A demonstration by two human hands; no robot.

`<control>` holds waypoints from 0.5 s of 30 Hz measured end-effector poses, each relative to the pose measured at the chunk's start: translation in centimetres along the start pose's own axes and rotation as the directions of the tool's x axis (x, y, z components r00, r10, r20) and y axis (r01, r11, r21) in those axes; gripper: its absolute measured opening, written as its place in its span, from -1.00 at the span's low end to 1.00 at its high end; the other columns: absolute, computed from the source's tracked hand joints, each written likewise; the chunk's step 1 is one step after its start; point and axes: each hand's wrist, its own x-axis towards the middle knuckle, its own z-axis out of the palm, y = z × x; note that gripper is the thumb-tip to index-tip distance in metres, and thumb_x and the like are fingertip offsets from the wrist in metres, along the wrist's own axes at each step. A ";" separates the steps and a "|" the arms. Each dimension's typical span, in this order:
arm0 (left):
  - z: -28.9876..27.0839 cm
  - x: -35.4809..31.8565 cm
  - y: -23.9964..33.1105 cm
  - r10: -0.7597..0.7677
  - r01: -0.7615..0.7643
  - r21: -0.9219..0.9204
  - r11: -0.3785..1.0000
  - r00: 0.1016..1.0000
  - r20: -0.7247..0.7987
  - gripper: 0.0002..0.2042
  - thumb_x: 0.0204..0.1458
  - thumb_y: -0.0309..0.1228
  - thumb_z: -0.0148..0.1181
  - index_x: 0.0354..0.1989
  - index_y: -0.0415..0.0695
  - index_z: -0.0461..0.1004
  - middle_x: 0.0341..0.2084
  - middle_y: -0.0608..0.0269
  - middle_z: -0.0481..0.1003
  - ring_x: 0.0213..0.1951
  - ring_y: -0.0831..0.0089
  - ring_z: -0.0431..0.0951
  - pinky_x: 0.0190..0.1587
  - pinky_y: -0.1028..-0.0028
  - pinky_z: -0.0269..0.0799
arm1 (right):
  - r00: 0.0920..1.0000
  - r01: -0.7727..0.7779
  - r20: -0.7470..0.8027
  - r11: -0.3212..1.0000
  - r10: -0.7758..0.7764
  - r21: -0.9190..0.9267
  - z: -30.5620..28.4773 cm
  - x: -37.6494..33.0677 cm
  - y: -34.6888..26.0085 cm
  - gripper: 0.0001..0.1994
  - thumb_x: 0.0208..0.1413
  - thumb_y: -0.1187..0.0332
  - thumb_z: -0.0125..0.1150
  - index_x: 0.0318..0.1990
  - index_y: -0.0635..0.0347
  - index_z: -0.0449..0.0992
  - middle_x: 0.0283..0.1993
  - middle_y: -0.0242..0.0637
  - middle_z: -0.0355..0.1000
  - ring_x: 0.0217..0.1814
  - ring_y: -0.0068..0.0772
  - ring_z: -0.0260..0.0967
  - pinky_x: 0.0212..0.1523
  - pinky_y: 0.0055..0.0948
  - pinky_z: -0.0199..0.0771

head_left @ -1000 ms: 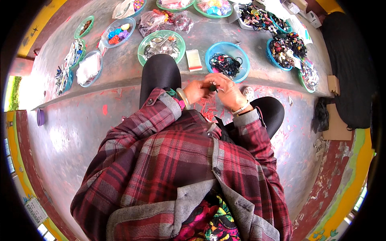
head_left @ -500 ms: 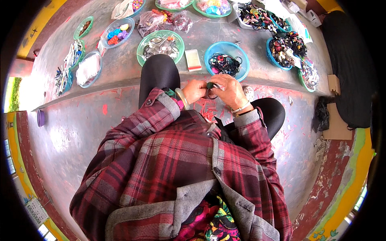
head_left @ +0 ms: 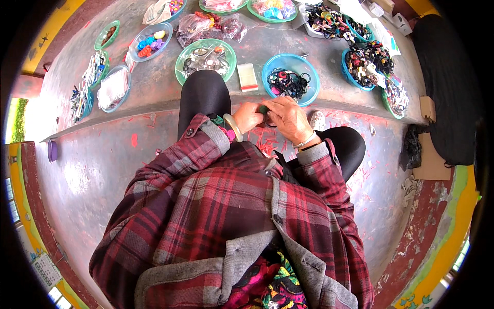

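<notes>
My left hand (head_left: 247,117) and my right hand (head_left: 289,120) meet above my lap, both closed in a pinch on a small black hair tie with a dark green piece (head_left: 263,109). Fingers cover most of it, and only the green piece and a bit of dark loop show. Just beyond my right hand stands a blue basin (head_left: 314,77) holding a tangle of black hair ties (head_left: 288,82). A clear, shallow box with a red-orange edge (head_left: 247,76) lies left of that basin.
Left of the box, a green basin (head_left: 180,67) holds small packets and dark loops. Several more basins line the raised ledge, including a blue one (head_left: 346,72) heaped with hair ties at right. Red scraps (head_left: 265,139) litter the floor between my legs. A purple cup (head_left: 52,151) stands left.
My right hand has moved slightly left and closed in against the left fingers. The black loop, seen plainly before, is now mostly covered by the fingers.
</notes>
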 end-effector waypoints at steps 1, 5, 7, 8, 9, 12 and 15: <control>0.0 0.0 0.2 0.012 -0.012 0.031 0.999 1.000 0.006 -0.81 -0.16 -0.63 -0.01 -0.33 -0.35 0.44 -0.46 0.20 0.49 -0.37 0.49 0.48 -0.26 0.51 0.41 | 1.000 0.000 -0.010 1.000 0.000 -0.006 0.0 0.0 0.0 -0.77 -0.17 0.52 0.05 -0.27 0.17 0.47 -0.40 -0.17 0.38 -0.32 -0.13 0.33 -0.27 -0.32 0.34; 0.7 -0.1 0.1 0.010 -0.011 -0.036 0.999 0.999 -0.045 -0.77 -0.18 -0.62 0.01 -0.29 -0.34 0.44 -0.45 0.18 0.50 -0.34 0.49 0.47 -0.23 0.51 0.39 | 0.973 -0.191 -0.054 0.921 0.222 0.340 0.2 -0.2 0.4 -0.78 -0.15 0.58 0.03 -0.30 0.19 0.51 -0.44 -0.26 0.37 -0.38 -0.37 0.33 -0.34 -0.49 0.32; 0.0 0.3 -0.5 0.014 -0.012 0.078 0.997 1.000 -0.024 -0.76 -0.18 -0.60 0.03 -0.27 -0.34 0.44 -0.46 0.17 0.50 -0.35 0.51 0.46 -0.23 0.51 0.38 | 0.941 -0.286 0.007 0.784 0.339 0.551 -0.7 -0.2 0.6 -0.78 -0.13 0.60 0.02 -0.30 0.23 0.52 -0.45 -0.33 0.37 -0.39 -0.51 0.31 -0.36 -0.57 0.29; -0.2 0.3 -0.9 0.000 0.006 0.151 0.989 0.999 -0.040 -0.76 -0.18 -0.58 0.04 -0.27 -0.34 0.44 -0.47 0.17 0.50 -0.36 0.52 0.46 -0.25 0.52 0.37 | 0.913 -0.332 0.053 0.665 0.403 0.669 -1.1 -0.2 0.6 -0.78 -0.12 0.60 0.02 -0.29 0.25 0.51 -0.44 -0.36 0.37 -0.39 -0.54 0.30 -0.36 -0.58 0.28; 0.0 -0.1 0.6 -0.014 0.026 0.224 0.974 0.998 -0.053 -0.75 -0.19 -0.56 0.05 -0.27 -0.34 0.44 -0.48 0.17 0.50 -0.37 0.53 0.46 -0.27 0.54 0.37 | 0.881 -0.367 0.106 0.526 0.461 0.767 -1.6 -0.3 0.5 -0.78 -0.11 0.61 0.02 -0.28 0.27 0.51 -0.43 -0.38 0.37 -0.39 -0.58 0.28 -0.36 -0.60 0.27; 0.0 -0.2 0.8 -0.004 0.037 0.300 0.953 0.994 -0.110 -0.75 -0.19 -0.50 0.07 -0.28 -0.33 0.45 -0.50 0.18 0.50 -0.40 0.54 0.46 -0.31 0.55 0.35 | 0.856 -0.380 0.165 0.378 0.490 0.844 -2.1 -0.7 0.6 -0.80 -0.07 0.60 0.01 -0.26 0.33 0.49 -0.39 -0.39 0.38 -0.40 -0.64 0.25 -0.34 -0.63 0.23; 0.1 -0.2 0.6 -0.039 0.087 0.280 0.956 0.984 -0.172 -0.75 -0.20 -0.49 0.08 -0.30 -0.31 0.47 -0.51 0.20 0.49 -0.43 0.53 0.46 -0.34 0.54 0.35 | 0.866 -0.393 0.161 0.446 0.473 0.804 -2.6 -0.6 0.2 -0.80 -0.07 0.59 0.01 -0.26 0.33 0.49 -0.40 -0.39 0.38 -0.41 -0.64 0.24 -0.34 -0.64 0.23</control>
